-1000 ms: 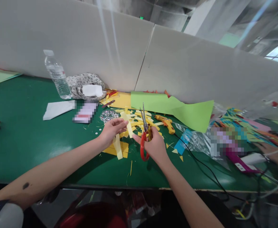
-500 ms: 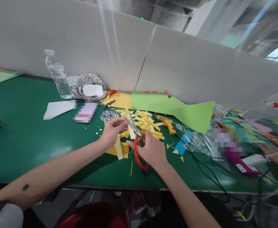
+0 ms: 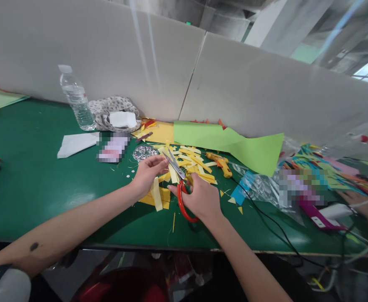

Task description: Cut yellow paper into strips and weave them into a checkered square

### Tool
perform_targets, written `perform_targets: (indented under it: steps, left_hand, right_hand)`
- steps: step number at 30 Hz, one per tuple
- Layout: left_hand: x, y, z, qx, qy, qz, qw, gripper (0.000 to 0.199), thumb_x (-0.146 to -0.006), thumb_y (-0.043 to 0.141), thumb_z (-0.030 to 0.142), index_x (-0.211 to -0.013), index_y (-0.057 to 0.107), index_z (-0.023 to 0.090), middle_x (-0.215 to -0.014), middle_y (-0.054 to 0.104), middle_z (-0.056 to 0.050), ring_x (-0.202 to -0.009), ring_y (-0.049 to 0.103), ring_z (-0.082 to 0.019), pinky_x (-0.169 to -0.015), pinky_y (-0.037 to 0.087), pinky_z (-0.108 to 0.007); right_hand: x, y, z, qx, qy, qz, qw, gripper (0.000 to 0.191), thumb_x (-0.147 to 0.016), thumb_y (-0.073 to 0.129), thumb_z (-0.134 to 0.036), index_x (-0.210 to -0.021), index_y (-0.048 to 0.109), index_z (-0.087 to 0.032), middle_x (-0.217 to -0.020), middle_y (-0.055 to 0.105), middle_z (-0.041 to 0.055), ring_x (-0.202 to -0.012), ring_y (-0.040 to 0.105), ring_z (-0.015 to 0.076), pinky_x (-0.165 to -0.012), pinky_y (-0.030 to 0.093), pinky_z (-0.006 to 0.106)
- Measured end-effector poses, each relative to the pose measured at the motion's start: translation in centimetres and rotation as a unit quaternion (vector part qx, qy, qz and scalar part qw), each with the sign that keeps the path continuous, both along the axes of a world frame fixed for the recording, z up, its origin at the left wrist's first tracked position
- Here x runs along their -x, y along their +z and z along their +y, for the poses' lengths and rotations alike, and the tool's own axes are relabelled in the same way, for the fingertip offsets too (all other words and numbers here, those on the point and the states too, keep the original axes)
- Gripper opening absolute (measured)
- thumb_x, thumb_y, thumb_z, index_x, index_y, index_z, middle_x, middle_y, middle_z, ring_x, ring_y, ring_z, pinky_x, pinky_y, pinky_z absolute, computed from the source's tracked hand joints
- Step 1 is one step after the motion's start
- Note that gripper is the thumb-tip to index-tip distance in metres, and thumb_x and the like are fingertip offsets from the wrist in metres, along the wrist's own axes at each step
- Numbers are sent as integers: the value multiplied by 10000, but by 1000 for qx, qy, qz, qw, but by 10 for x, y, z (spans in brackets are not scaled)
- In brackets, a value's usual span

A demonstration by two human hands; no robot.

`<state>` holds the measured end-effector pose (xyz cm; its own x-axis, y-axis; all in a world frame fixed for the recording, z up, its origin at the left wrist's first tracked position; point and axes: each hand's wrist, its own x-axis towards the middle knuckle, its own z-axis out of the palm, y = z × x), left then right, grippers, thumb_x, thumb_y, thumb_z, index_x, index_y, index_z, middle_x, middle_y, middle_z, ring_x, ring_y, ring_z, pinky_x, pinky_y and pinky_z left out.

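Red-handled scissors (image 3: 182, 200) are in my right hand (image 3: 203, 198), their blades parted and pointing up and left. My left hand (image 3: 148, 174) is closed in a pinch beside the blade tips; whatever lies between its fingertips is too small to make out. A pale yellow strip (image 3: 156, 194) is just below my left fingers, over orange-yellow paper (image 3: 165, 199). Behind both hands lies a loose heap of yellow paper strips (image 3: 192, 157). A round cluster of small beads or gems (image 3: 143, 152) rests behind my left hand.
A water bottle (image 3: 79, 102), patterned cloth (image 3: 115, 110) and phone (image 3: 114, 147) stand or lie at left. A yellow glue gun (image 3: 220, 163) with a black cord, green paper (image 3: 228, 144) and plastic wrap (image 3: 265, 188) are right. Another person's hand (image 3: 360, 205) is at far right.
Both hands hold nearly the same place. The scissors have shifted very slightly, with their blades still parted.
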<state>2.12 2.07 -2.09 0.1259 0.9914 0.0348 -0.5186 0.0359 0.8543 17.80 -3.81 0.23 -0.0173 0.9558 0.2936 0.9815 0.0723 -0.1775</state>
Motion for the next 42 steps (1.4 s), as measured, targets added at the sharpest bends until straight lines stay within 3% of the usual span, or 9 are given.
perform_targets:
  steps: [20, 42]
  left_hand:
    - [3, -1, 6, 41, -68, -55, 995, 157, -627, 772, 210, -683, 644, 138, -648, 660, 19, -555, 599, -44, -591, 517, -135]
    - [4, -1, 5, 14, -99, -35, 994, 111, -675, 732, 218, -677, 646, 148, -654, 657, 16, -559, 590, -48, -603, 503, -152]
  right_hand:
    - [-7, -2, 1, -66, 17, -15, 998, 478, -709, 466, -672, -632, 441, -201, -495, 511, -18, -466, 505, 126, -473, 221, 226]
    - [-10, 1, 1, -96, 11, -49, 994, 470, -725, 450, -652, -653, 490, -189, -511, 539, -1, -464, 510, 134, -471, 192, 240]
